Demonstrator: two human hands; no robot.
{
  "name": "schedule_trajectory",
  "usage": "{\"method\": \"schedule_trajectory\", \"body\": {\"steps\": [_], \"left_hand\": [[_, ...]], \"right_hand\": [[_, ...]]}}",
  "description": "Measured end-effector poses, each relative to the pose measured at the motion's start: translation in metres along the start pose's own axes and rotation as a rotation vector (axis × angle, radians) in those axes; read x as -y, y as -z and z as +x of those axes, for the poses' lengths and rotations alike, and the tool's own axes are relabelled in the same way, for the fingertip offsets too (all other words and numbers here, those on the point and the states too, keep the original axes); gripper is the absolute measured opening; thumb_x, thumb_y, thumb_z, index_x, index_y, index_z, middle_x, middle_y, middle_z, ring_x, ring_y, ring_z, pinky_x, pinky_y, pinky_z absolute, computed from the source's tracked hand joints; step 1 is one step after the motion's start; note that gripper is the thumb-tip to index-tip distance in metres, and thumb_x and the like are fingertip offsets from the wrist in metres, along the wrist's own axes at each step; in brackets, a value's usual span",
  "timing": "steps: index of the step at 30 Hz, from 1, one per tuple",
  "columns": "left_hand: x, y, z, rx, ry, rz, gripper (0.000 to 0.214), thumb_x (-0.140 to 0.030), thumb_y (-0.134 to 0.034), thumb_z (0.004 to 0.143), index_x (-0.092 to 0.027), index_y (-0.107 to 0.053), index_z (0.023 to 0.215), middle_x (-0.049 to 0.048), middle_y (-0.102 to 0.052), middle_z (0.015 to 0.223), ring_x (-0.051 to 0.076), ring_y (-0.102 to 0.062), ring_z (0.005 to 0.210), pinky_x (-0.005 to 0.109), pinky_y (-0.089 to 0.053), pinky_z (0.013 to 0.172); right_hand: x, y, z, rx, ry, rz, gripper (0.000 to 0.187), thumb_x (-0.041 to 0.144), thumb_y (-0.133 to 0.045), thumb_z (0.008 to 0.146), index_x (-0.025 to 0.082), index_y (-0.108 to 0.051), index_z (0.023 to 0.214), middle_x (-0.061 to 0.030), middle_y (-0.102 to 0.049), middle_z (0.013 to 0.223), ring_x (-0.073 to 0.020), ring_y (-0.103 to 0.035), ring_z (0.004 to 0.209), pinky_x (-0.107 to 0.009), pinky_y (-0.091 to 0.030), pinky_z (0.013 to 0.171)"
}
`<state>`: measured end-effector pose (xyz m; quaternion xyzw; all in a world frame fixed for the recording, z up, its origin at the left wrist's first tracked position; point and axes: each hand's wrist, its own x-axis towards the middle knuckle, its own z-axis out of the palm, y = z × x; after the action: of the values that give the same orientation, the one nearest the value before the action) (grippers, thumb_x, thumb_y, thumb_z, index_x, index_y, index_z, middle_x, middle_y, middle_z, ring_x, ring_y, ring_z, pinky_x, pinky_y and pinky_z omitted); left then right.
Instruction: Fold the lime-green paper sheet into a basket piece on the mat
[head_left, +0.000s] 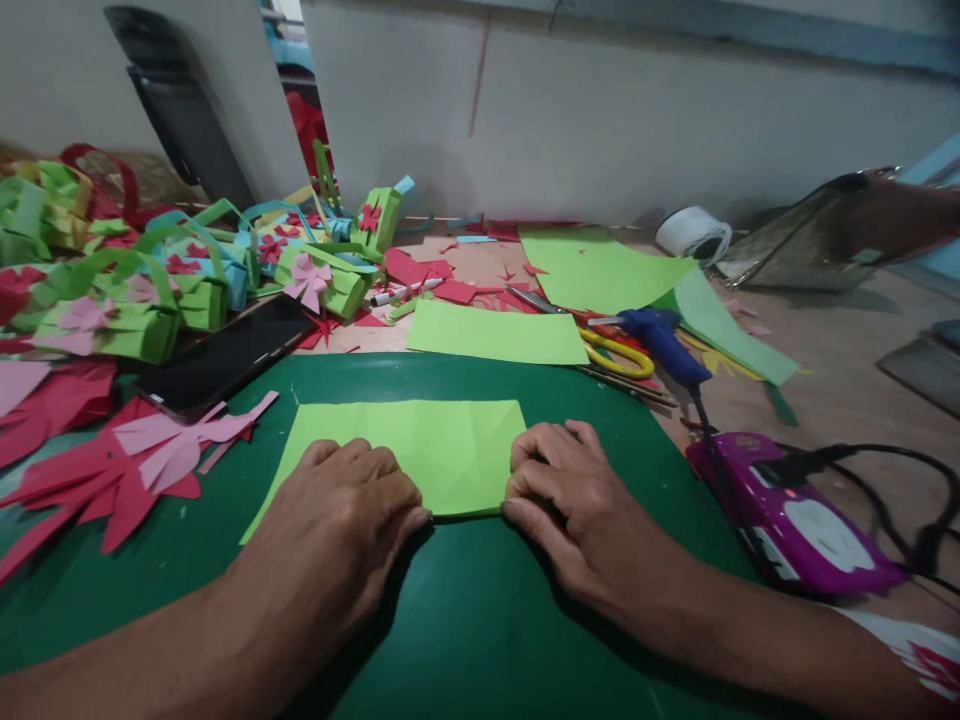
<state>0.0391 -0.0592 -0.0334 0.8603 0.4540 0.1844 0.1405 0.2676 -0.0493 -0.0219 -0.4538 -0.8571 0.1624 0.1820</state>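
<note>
A folded light green paper sheet [427, 445] lies on the dark green cutting mat [465, 620]. My left hand [337, 520] rests on its near left part, fingers curled and pressed down on the paper's front edge. At the near right corner, my right hand [570, 495] pinches the fold with bent fingers. Faint crease lines cross the sheet between the two hands.
Green paper baskets with pink and red flowers [150, 290] crowd the left. A black phone [225, 360], pink and red cut-outs [127, 460], more green sheets [495, 335], yellow scissors [619, 350], a blue glue gun [664, 340], a purple device [795, 520] and a tape roll [694, 235] surround the mat.
</note>
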Motion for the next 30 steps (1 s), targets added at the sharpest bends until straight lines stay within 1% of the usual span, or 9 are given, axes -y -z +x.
{"method": "schedule_trajectory", "body": {"steps": [6, 9, 11, 14, 17, 21, 24, 28, 30], "left_hand": [[0.002, 0.003, 0.007, 0.037, 0.008, 0.104, 0.032, -0.024, -0.040, 0.094, -0.020, -0.054, 0.066, 0.0030, -0.053, 0.066, 0.021, -0.043, 0.064, 0.037, -0.023, 0.064], [0.004, 0.002, 0.010, 0.030, 0.000, 0.152, 0.030, -0.023, -0.042, 0.092, -0.020, -0.055, 0.065, 0.0032, -0.054, 0.066, 0.021, -0.044, 0.063, 0.037, -0.022, 0.064], [0.005, 0.001, 0.011, 0.021, 0.002, 0.160, 0.028, -0.024, -0.044, 0.090, -0.020, -0.056, 0.065, 0.0029, -0.055, 0.066, 0.021, -0.045, 0.063, 0.037, -0.023, 0.065], [0.005, 0.002, 0.014, 0.045, 0.017, 0.160, 0.027, -0.024, -0.046, 0.089, -0.020, -0.057, 0.064, 0.0028, -0.056, 0.065, 0.022, -0.047, 0.063, 0.037, -0.023, 0.065], [0.003, 0.006, 0.017, 0.098, 0.036, 0.164, 0.030, -0.025, -0.043, 0.089, -0.020, -0.057, 0.063, 0.0047, -0.058, 0.066, 0.023, -0.048, 0.062, 0.038, -0.023, 0.065], [-0.002, 0.011, 0.018, 0.182, 0.054, 0.163, 0.032, -0.025, -0.036, 0.091, -0.019, -0.060, 0.071, 0.0074, -0.061, 0.072, 0.025, -0.050, 0.067, 0.044, -0.028, 0.069], [-0.003, 0.011, 0.017, 0.201, 0.051, 0.166, 0.033, -0.023, -0.033, 0.090, -0.019, -0.061, 0.074, 0.0088, -0.061, 0.076, 0.027, -0.051, 0.070, 0.049, -0.029, 0.072], [-0.003, 0.010, 0.016, 0.183, 0.051, 0.169, 0.035, -0.021, -0.028, 0.090, -0.018, -0.059, 0.072, 0.0093, -0.059, 0.075, 0.026, -0.048, 0.071, 0.051, -0.031, 0.073], [-0.005, 0.010, 0.018, 0.213, 0.081, 0.202, 0.036, -0.019, -0.028, 0.089, -0.018, -0.059, 0.071, 0.0094, -0.058, 0.076, 0.025, -0.047, 0.070, 0.051, -0.031, 0.074]], "right_hand": [[-0.001, -0.003, 0.001, -0.025, 0.002, -0.069, 0.022, 0.015, -0.049, 0.090, 0.018, -0.051, 0.068, -0.0033, -0.052, 0.083, -0.0184, -0.047, 0.081, -0.039, -0.031, 0.079], [-0.002, -0.003, 0.002, -0.029, 0.005, -0.066, 0.022, 0.016, -0.049, 0.090, 0.017, -0.051, 0.068, -0.0035, -0.052, 0.082, -0.0188, -0.047, 0.081, -0.040, -0.031, 0.080], [-0.003, -0.003, 0.002, -0.027, 0.005, -0.060, 0.022, 0.016, -0.048, 0.090, 0.017, -0.051, 0.068, -0.0037, -0.052, 0.082, -0.0191, -0.046, 0.081, -0.040, -0.030, 0.080], [-0.004, -0.002, 0.003, -0.020, 0.002, -0.068, 0.022, 0.016, -0.047, 0.091, 0.017, -0.050, 0.069, -0.0043, -0.052, 0.084, -0.0196, -0.046, 0.082, -0.041, -0.030, 0.080], [-0.006, -0.002, 0.003, -0.024, 0.004, -0.068, 0.021, 0.016, -0.048, 0.090, 0.017, -0.051, 0.069, -0.0043, -0.052, 0.084, -0.0198, -0.047, 0.084, -0.041, -0.030, 0.081], [-0.007, -0.003, 0.004, -0.035, 0.000, -0.044, 0.021, 0.014, -0.050, 0.087, 0.016, -0.050, 0.067, -0.0041, -0.052, 0.084, -0.0197, -0.047, 0.085, -0.041, -0.030, 0.081], [-0.007, -0.003, 0.004, -0.039, 0.006, -0.050, 0.021, 0.014, -0.051, 0.087, 0.016, -0.050, 0.066, -0.0040, -0.053, 0.084, -0.0194, -0.048, 0.085, -0.041, -0.030, 0.082], [-0.007, -0.002, 0.004, -0.038, 0.000, -0.056, 0.023, 0.016, -0.051, 0.088, 0.017, -0.051, 0.065, -0.0041, -0.054, 0.084, -0.0191, -0.048, 0.084, -0.041, -0.030, 0.083], [-0.007, -0.002, 0.004, -0.023, -0.007, -0.055, 0.023, 0.016, -0.052, 0.088, 0.017, -0.051, 0.065, -0.0041, -0.054, 0.085, -0.0192, -0.048, 0.084, -0.042, -0.030, 0.083]]}}
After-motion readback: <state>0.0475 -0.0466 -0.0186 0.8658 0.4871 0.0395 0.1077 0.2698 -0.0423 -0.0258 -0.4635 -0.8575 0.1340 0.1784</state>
